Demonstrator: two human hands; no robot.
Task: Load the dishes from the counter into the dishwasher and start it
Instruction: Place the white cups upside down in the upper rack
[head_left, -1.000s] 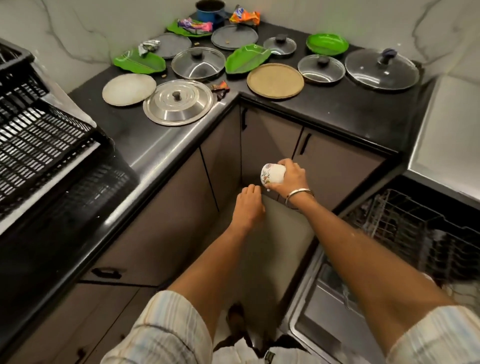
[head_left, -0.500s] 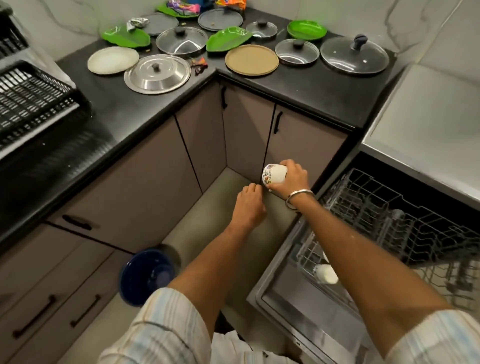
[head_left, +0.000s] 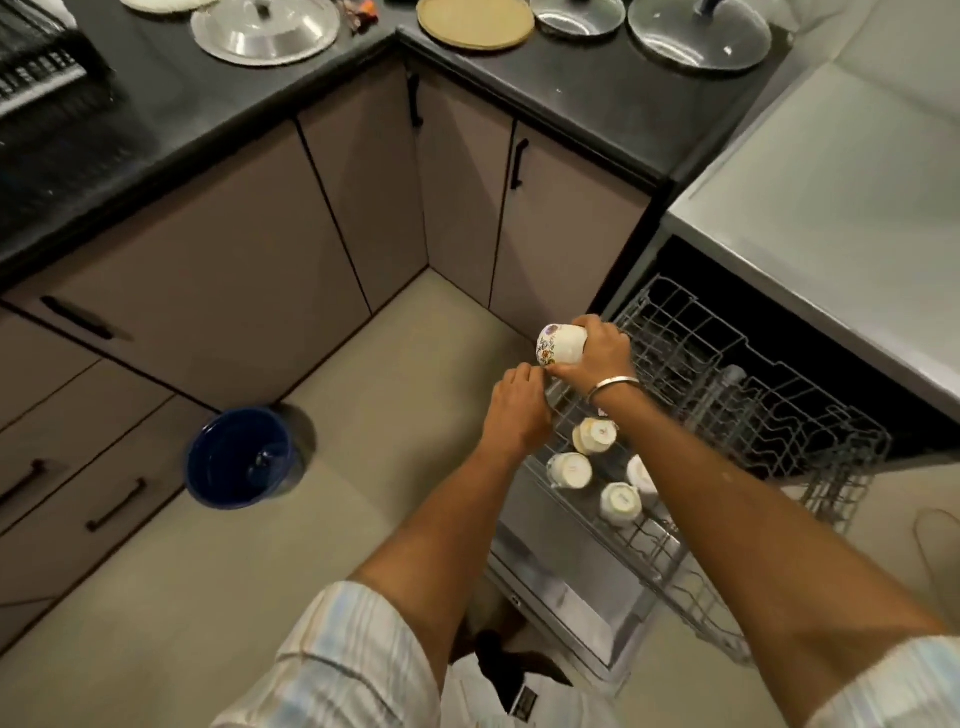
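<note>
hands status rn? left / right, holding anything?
Left hand: fingers loosely curled, holding nothing visible, fingertips close to the right hand.
Right hand: fingers gripping the floral cup above the dishwasher rack.

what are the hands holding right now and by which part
The right hand grips a floral cup around its side. The left hand appears to hold nothing.

Black counter: steel lid, tan plate; floor: blue bucket
</note>
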